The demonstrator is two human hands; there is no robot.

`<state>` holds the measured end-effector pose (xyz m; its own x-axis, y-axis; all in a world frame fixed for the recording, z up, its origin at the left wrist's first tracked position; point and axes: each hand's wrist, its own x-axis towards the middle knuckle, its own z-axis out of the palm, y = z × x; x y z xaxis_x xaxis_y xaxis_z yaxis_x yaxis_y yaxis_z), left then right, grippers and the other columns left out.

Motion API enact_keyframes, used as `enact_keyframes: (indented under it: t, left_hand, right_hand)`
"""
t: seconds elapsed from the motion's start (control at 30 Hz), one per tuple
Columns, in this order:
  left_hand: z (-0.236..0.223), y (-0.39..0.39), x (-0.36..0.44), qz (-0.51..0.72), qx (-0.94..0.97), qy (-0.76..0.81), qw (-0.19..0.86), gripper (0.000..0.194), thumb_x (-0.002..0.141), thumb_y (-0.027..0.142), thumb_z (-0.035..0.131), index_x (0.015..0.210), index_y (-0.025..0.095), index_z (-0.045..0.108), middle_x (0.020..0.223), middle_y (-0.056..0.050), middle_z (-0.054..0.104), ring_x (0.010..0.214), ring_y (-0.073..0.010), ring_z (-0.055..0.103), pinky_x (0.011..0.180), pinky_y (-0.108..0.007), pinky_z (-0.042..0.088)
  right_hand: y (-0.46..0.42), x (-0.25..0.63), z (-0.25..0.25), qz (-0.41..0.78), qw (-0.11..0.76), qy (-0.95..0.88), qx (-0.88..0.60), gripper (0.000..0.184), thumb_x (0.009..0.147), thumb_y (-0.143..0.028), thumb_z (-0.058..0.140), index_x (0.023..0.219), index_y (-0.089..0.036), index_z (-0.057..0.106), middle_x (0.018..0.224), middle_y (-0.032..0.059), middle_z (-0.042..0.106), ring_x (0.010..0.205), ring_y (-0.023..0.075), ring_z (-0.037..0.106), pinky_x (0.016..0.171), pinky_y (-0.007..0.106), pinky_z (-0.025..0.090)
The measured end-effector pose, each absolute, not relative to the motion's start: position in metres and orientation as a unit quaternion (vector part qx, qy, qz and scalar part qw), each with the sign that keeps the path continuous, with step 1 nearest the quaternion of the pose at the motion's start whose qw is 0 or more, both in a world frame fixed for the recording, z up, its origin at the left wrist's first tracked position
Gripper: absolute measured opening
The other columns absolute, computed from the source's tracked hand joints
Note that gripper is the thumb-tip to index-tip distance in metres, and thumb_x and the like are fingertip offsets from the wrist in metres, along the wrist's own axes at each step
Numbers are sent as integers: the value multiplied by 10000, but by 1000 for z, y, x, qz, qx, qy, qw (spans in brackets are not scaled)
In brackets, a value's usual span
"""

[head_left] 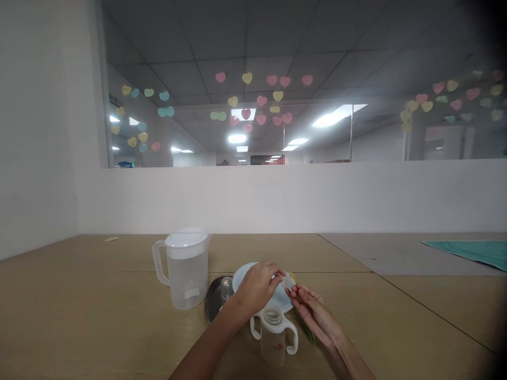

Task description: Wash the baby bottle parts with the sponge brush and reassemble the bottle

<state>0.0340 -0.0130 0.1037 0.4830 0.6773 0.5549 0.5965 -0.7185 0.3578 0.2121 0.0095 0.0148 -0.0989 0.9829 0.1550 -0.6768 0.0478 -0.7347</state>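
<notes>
Over a pale blue plate (242, 274), my left hand (259, 285) and my right hand (317, 311) meet at a small clear piece (288, 282), its exact kind too small to make out. Fingertips of both hands pinch it. A thin yellow strip (293, 276) shows just behind it. Below the hands stands a clear feeding bottle (273, 340) with two white handles, upright and with its mouth uncovered. Under my right hand a green end of something (310, 334) pokes out, mostly hidden.
A translucent pitcher (188, 279) with liquid stands to the left. Beside it, a round metal tray (211, 304) carries a clear dome-shaped piece (227, 288). A teal cloth (471, 252) lies at the far right. A white wall (277, 200) with a window bounds the table's back.
</notes>
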Motion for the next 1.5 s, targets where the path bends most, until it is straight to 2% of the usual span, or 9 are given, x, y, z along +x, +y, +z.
enact_keyframes:
  t: [0.17,0.37,0.63,0.83,1.03,1.2,1.27,1.37,1.5]
  left_hand:
    - [105,-13,33,346,861,369,57,232,881,239,423,958,189,636,969,-38,651,904,-165,565,807,-276,421]
    - [103,-12,35,333,867,368,52,236,888,232,412,961,191,632,970,-36,652,901,-163,569,805,-273,416]
    - [100,-16,41,345,878,326,61,218,887,254,442,952,209,645,950,-18,660,880,-155,572,805,-257,409]
    - [96,-14,43,348,879,321,47,194,875,249,481,947,210,657,938,-12,664,881,-150,570,818,-250,406]
    - [94,-7,41,354,871,336,54,201,871,250,489,960,221,667,947,-13,672,882,-153,578,813,-255,413]
    - [93,-5,40,368,862,342,68,181,850,232,523,940,218,679,947,-9,681,876,-153,589,804,-250,422]
    - [93,-6,40,367,863,341,69,181,848,228,527,941,219,682,943,-7,684,881,-153,591,804,-250,423]
    - [95,-8,40,364,864,340,73,188,853,237,525,956,218,681,961,-4,685,898,-147,592,817,-247,421]
    - [96,-9,41,367,869,327,62,175,844,245,546,943,222,688,939,8,693,876,-139,596,812,-240,423]
  right_hand:
    - [12,213,13,652,633,-359,-214,219,517,-152,813,698,-161,690,732,30,705,761,158,665,781,256,554]
    - [15,216,12,636,650,-357,-213,207,516,-155,809,678,-180,683,675,9,685,700,157,653,727,275,570]
    - [17,213,10,633,660,-345,-210,198,518,-163,817,664,-194,686,649,-32,683,587,61,607,645,118,522]
    - [15,210,12,633,657,-347,-216,233,490,-171,828,677,-181,690,662,-32,682,535,46,565,591,129,502]
    - [6,210,25,665,634,-346,-193,324,550,-337,807,809,-177,697,679,-17,672,527,64,551,614,203,502]
    - [8,213,28,673,618,-349,-207,336,564,-434,778,718,-154,675,663,17,666,575,101,587,577,215,483]
    - [11,212,24,660,603,-381,-237,373,603,-506,726,621,-145,638,593,21,636,499,92,554,479,200,435]
    - [12,208,18,620,609,-420,-261,499,674,-558,641,422,-164,469,383,-35,456,323,39,364,337,172,257]
    - [7,201,21,600,633,-431,-233,560,743,-510,601,382,-187,320,302,-83,267,287,15,182,321,177,145]
